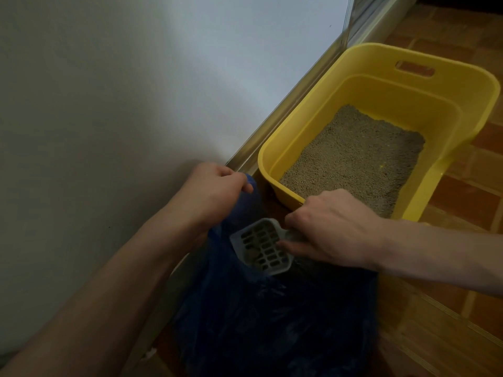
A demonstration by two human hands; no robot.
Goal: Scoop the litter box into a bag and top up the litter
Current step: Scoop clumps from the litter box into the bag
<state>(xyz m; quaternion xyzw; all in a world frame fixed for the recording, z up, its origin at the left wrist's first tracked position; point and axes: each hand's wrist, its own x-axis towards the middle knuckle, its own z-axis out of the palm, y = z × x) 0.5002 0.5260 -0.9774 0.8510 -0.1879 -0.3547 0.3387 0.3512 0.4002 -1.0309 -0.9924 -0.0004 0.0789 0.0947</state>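
Note:
A yellow litter box (386,85) stands on the floor against the wall, with grey litter (356,156) spread across its bottom. Just in front of it sags a dark blue plastic bag (272,317). My left hand (215,186) is shut on the bag's upper edge and holds it up near the wall. My right hand (329,229) grips the handle of a grey slotted scoop (261,246), which is tilted over the bag's mouth with a few clumps of litter in it. The scoop's handle is hidden under my fingers.
A white wall (136,91) with a metal baseboard strip (294,110) runs along the left. Brown floor tiles (468,197) lie to the right of the box. A wooden surface (435,330) shows at the lower right.

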